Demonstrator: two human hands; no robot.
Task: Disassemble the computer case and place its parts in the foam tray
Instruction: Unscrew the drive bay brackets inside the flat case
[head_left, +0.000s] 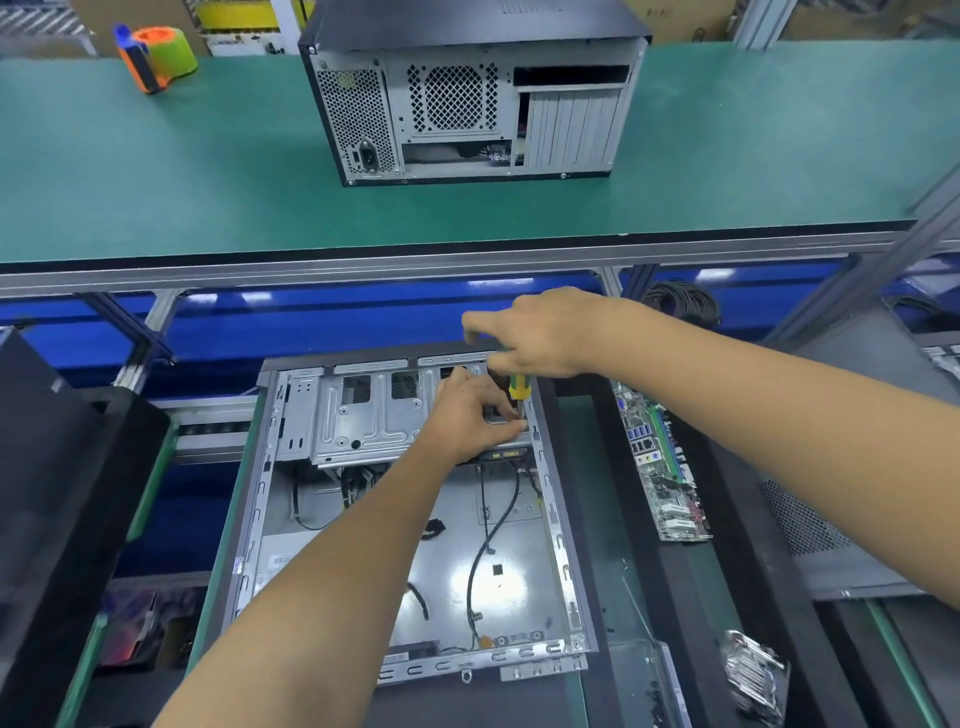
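**Both hands at the drive cage of an opened case**

The opened computer case (395, 519) lies flat on the lower bench, bare sheet metal with loose black cables. Its white label is too blurred to read. The right hand (540, 332) grips a yellow-green screwdriver (519, 385), whose tip is hidden. The left hand (467, 415) pinches the perforated steel drive cage (358, 415). A motherboard (662, 467) lies just right.

Both bare forearms stretched forward and converging. Left hand (470, 415) lower, back turned up, fingers curled downward with the fingertips pressed together at its right edge. Right hand (540, 332) just above it, knuckles up, wrist bent, fingers closed round the top of a yellow-and-green-handled tool (518, 387) pointing downward.
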